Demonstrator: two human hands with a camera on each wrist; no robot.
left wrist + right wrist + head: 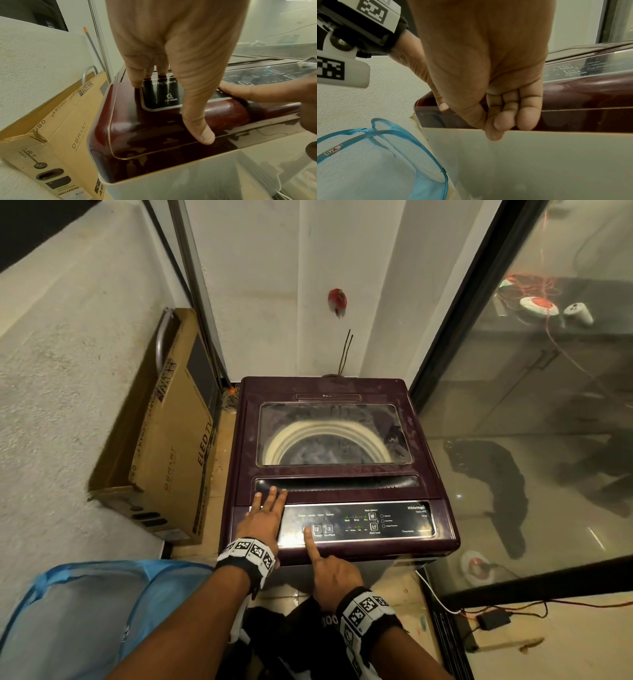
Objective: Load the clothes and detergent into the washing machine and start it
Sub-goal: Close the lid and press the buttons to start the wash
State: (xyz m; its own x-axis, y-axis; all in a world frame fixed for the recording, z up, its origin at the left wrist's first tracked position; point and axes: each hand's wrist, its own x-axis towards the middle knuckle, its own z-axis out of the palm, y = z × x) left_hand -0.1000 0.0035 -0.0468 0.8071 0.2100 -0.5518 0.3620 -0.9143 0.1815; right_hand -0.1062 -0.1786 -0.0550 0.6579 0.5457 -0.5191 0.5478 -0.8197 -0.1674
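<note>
Glossy maroon top-load washing machine, lid shut over drum, sits rigid w/ slick control panel; left hand flat, open on it, right hand fist-curled, forefinger pressing leftmost button, light touch prob enough.

Washing machine top dark maroon, glossy red-brown in left wrist view; body below pale cream-grey. Lid window clear, dusty, cream drum ring under it. Control panel black with white print, small green lights, silver edge. Cardboard box tan-brown with black lettering and a black panel. Laundry basket translucent light blue mesh, brighter blue trim. Wrist bands black with white tags carrying black square-code patterns. Walls off-white, rough textured. Red blob on far wall. Orange-red cable and white gadgets behind glass. Floor tan tile.
</note>
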